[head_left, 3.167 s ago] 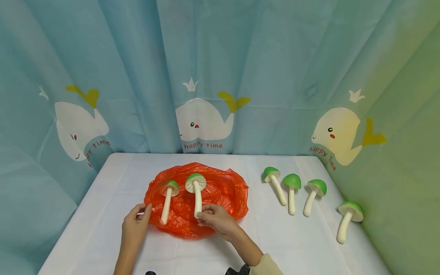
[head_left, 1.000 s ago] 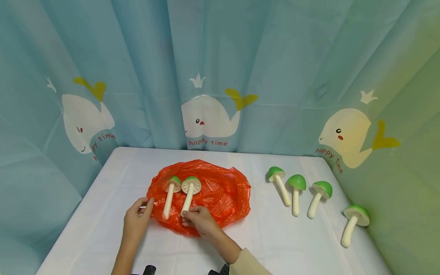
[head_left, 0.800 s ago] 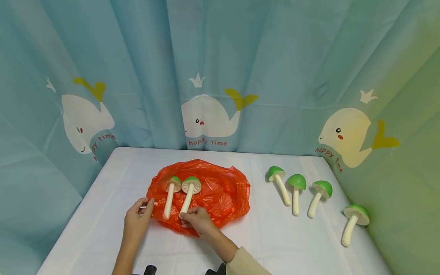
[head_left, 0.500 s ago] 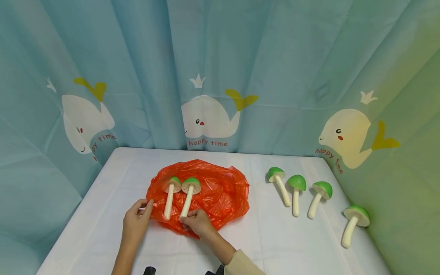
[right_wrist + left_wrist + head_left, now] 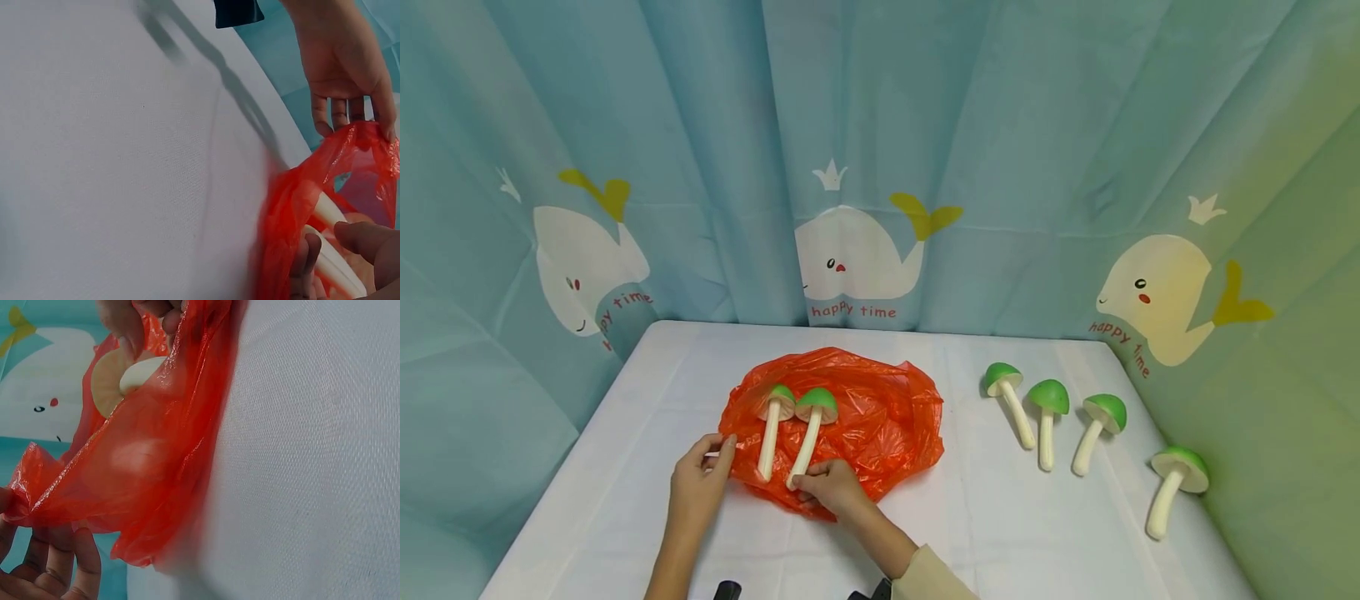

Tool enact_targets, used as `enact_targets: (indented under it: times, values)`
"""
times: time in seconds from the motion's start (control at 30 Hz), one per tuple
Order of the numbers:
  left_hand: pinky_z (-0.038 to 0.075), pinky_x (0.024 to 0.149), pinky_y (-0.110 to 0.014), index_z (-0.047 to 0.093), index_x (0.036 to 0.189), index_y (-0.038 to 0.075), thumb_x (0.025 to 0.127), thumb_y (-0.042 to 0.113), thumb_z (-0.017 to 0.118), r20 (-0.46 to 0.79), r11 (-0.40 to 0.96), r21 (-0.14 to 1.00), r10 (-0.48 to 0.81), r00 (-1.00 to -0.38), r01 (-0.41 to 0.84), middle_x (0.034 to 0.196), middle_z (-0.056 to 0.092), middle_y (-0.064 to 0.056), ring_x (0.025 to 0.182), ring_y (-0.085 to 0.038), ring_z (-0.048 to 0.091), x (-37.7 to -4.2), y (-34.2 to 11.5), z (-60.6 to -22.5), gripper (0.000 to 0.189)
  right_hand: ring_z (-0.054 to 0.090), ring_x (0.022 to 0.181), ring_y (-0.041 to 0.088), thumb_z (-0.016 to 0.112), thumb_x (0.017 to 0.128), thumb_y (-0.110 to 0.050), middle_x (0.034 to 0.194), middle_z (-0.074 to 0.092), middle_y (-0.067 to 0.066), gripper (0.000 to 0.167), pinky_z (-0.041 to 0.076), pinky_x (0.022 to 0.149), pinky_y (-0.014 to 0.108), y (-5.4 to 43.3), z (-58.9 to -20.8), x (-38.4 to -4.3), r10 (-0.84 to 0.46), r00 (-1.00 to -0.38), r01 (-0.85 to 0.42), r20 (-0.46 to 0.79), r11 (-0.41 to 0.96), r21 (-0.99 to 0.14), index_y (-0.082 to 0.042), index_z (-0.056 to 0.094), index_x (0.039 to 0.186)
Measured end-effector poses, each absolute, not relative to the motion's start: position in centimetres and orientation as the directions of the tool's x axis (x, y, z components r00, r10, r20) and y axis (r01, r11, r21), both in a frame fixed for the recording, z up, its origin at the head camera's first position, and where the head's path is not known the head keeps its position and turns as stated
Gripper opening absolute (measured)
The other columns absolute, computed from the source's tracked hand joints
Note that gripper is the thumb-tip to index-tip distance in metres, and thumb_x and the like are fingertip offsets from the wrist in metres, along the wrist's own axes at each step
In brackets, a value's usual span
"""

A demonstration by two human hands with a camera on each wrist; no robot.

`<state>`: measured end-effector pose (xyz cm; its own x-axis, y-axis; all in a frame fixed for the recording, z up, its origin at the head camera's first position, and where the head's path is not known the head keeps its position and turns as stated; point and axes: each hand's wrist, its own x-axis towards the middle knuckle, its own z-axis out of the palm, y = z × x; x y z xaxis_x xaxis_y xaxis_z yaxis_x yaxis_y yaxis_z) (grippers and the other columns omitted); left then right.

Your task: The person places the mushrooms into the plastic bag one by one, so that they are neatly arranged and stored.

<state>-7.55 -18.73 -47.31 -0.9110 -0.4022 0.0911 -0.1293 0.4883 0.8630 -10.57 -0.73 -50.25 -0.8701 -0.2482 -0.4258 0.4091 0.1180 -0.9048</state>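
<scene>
A red plastic bag (image 5: 887,417) lies spread with its mouth toward me. My left hand (image 5: 696,483) pinches its left edge between thumb and fingers; the left wrist view shows the lifted film. Two green-capped mushrooms with white stems are in the bag's mouth, side by side, caps pointing away. The left mushroom (image 5: 771,437) lies untouched. My right hand (image 5: 835,490) pinches the stem end of the right mushroom (image 5: 808,437), its thumb (image 5: 362,237) on the stem in the right wrist view. Red film partly covers the mushrooms in the left wrist view.
Several more green-capped mushrooms lie on the right of the white table (image 5: 1000,533): one leftmost (image 5: 1011,408), two beside it, and another mushroom (image 5: 1172,492) near the right edge. A blue curtain (image 5: 865,125) with whale prints surrounds the table's back and sides.
My right hand has brought its mushroom leftward beside the other one, then drawn the stem end slightly toward me. My left hand keeps hold of the bag's edge.
</scene>
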Motion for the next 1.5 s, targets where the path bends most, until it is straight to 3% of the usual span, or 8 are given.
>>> enact_targets:
  times: [0.17,0.37,0.83,1.23,1.5]
  values:
    - [0.046,0.058,-0.016,0.063,0.107,-0.001,0.096,0.029,0.055,0.084,0.491,0.860,-0.407,-0.910,-0.140,0.102,0.063,-0.017,0.072,-0.013,0.055,-7.6,-18.7,-47.3,0.034,0.061,0.061,0.013,0.069,0.083,-0.003,0.081,0.061,0.013,0.026,0.054,0.062,0.029,-0.5,-50.1,-10.4,-0.256,-0.867,0.430,-0.428,0.050,-0.901,0.009,0.053,0.099]
    - [0.046,0.059,-0.015,0.064,0.106,-0.002,0.096,0.028,0.055,0.100,0.505,0.852,-0.415,-0.904,-0.138,0.101,0.063,-0.018,0.073,-0.017,0.056,-7.5,-18.7,-47.1,0.033,0.056,0.058,0.011,0.069,0.084,-0.009,0.083,0.058,0.008,0.039,0.053,0.060,0.027,-0.2,-50.1,-10.0,-0.222,-0.905,0.369,-0.362,0.010,-0.929,0.009,0.047,0.111]
    - [0.046,0.061,-0.012,0.062,0.110,-0.002,0.096,0.031,0.054,0.069,0.500,0.850,-0.420,-0.905,-0.168,0.104,0.062,-0.017,0.076,-0.021,0.058,-7.6,-18.8,-47.3,0.037,0.056,0.076,0.016,0.062,0.089,-0.012,0.084,0.053,0.005,0.035,0.052,0.066,0.031,1.9,-48.4,-10.5,-0.213,-0.952,0.239,-0.217,-0.083,-0.967,0.009,0.050,0.114]
    - [0.047,0.057,-0.019,0.063,0.108,-0.002,0.094,0.031,0.058,0.104,0.504,0.855,-0.405,-0.908,-0.126,0.097,0.062,-0.014,0.074,-0.019,0.056,-7.7,-18.3,-47.7,0.036,0.056,0.081,0.020,0.059,0.093,-0.014,0.088,0.056,0.006,0.034,0.051,0.070,0.032,6.4,-47.4,-11.5,-0.153,-0.980,0.129,-0.124,-0.023,-0.991,0.009,0.050,0.115]
    - [0.046,0.063,-0.014,0.060,0.114,-0.002,0.094,0.035,0.056,0.031,0.491,0.852,-0.396,-0.918,-0.183,0.104,0.060,-0.015,0.082,-0.023,0.056,-7.8,-18.3,-47.4,0.042,0.058,0.088,0.033,0.058,0.094,-0.018,0.095,0.057,0.010,0.037,0.051,0.069,0.029,9.7,-47.6,-12.2,-0.059,-0.991,0.118,-0.118,-0.002,-0.993,0.007,0.049,0.119]
